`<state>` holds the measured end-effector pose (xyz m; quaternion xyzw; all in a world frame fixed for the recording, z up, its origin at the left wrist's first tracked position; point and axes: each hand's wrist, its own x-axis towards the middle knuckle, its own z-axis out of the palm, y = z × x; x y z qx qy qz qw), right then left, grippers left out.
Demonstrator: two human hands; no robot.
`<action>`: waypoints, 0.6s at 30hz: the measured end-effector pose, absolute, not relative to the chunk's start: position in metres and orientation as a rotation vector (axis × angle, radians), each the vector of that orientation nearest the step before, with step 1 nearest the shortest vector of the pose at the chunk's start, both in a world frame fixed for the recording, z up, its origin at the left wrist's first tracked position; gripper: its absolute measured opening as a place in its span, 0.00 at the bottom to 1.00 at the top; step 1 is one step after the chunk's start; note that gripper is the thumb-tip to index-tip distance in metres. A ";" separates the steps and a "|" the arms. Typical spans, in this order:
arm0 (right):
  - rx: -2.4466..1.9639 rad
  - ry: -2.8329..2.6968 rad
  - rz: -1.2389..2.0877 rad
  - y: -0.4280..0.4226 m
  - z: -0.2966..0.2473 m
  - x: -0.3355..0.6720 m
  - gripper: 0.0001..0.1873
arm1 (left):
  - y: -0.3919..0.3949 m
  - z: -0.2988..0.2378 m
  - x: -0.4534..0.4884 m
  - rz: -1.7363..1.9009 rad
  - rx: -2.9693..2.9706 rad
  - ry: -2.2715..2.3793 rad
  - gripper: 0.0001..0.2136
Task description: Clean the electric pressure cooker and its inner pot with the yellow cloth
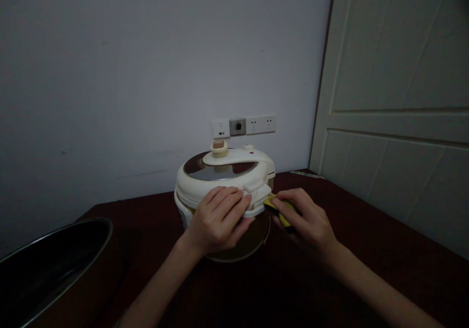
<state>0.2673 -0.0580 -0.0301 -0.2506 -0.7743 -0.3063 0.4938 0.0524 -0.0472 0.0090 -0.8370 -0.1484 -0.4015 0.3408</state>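
A cream electric pressure cooker (224, 174) with a brown lid panel stands on a dark red-brown table (384, 250) near the wall. My left hand (220, 218) lies on the cooker's front edge, fingers curled over the lid's rim by the handle. My right hand (304, 220) is closed on a yellow sponge (276, 208) with a dark side and presses it against the cooker's right side, just under the rim.
A large dark metal bowl (54, 264) sits at the table's left front. A row of wall sockets (244, 125) is behind the cooker. A white door (399, 103) stands at the right, close to the table's edge.
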 end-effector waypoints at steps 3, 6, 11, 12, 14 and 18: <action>-0.571 -1.896 -0.685 -0.064 -0.029 0.256 0.11 | -0.048 0.009 0.052 -1.060 -2.189 -0.392 0.16; -0.533 -1.932 -0.647 -0.066 -0.027 0.251 0.11 | -0.048 0.009 0.052 -1.058 -2.196 -0.385 0.16; -0.553 -1.931 -0.649 -0.059 -0.029 0.268 0.14 | -0.048 0.009 0.052 -1.055 -2.198 -0.392 0.16; -0.581 -1.923 -0.645 -0.059 -0.029 0.270 0.15 | -0.048 0.009 0.052 -1.056 -2.203 -0.397 0.16; -0.599 -1.910 -0.646 -0.061 -0.029 0.268 0.13 | -0.048 0.008 0.052 -1.060 -2.210 -0.401 0.16; -0.541 -1.919 -0.636 -0.068 -0.026 0.251 0.10 | -0.048 0.009 0.052 -1.066 -2.201 -0.385 0.16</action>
